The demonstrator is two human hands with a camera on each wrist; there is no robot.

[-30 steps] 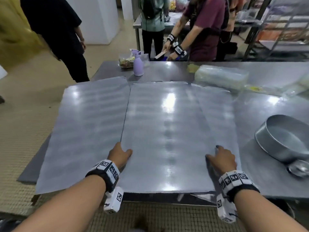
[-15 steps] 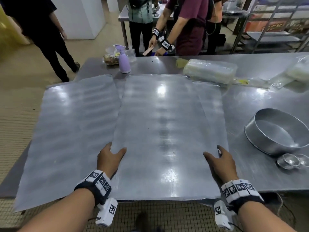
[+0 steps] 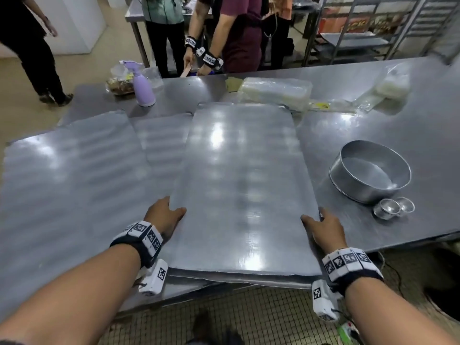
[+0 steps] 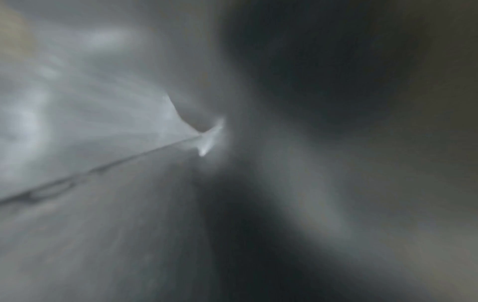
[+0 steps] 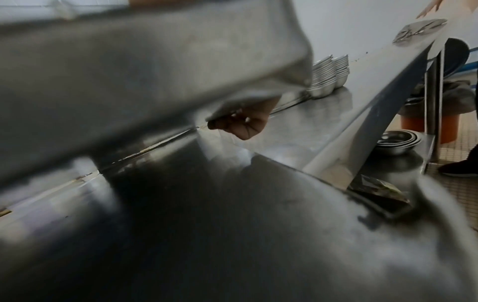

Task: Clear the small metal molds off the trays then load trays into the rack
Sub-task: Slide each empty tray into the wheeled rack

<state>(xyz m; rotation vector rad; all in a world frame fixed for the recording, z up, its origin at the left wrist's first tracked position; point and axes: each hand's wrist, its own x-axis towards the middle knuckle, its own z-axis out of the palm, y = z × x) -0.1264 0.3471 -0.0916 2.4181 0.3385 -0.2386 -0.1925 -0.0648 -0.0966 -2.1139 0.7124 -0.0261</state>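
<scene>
While the top baking tray (image 3: 245, 185) lies at the counter's (image 3: 388, 135) near edge, long axis pointing away from the person, the left hand (image 3: 163, 215) grips its left rim and the right hand (image 3: 323, 229) its right rim, equally near.

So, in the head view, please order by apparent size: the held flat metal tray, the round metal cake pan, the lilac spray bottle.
1. Flat metal tray, though nearest the camera.
2. Round metal cake pan.
3. Lilac spray bottle, farthest away.
</scene>
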